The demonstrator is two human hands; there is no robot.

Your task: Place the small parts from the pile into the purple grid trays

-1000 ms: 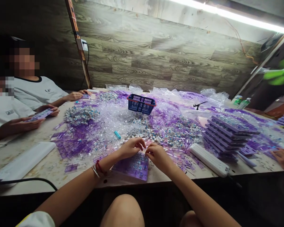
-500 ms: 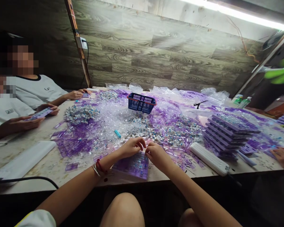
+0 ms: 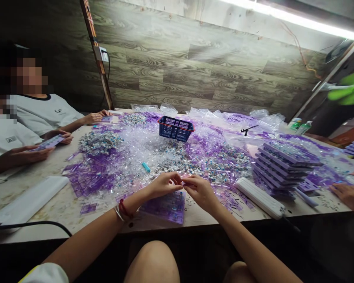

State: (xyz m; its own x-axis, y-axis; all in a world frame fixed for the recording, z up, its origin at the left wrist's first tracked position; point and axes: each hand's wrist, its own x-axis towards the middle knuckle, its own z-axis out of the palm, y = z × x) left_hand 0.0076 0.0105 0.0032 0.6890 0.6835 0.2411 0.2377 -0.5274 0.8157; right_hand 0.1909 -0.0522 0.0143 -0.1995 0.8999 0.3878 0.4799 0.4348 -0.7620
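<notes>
My left hand is closed in a pinch above a purple plastic tray that lies at the table's front edge. Its fingertips meet those of my right hand, also pinched. Whatever sits between the fingertips is too small to make out. Small clear and bluish parts fill the tray, which my left hand and wrist partly cover. Just beyond my hands spreads a heap of small white and blue parts, mixed with clear plastic pieces.
A dark blue basket stands amid the heap. Stacked purple trays and a white power strip are on the right. A long white bar lies left. Two co-workers handle purple pieces at left; another person's hands show at right.
My right hand has turned slightly, its fingers stretching further toward my left fingertips until they meet. The purple tray stays in place. More of a person's hands shows at the right edge.
</notes>
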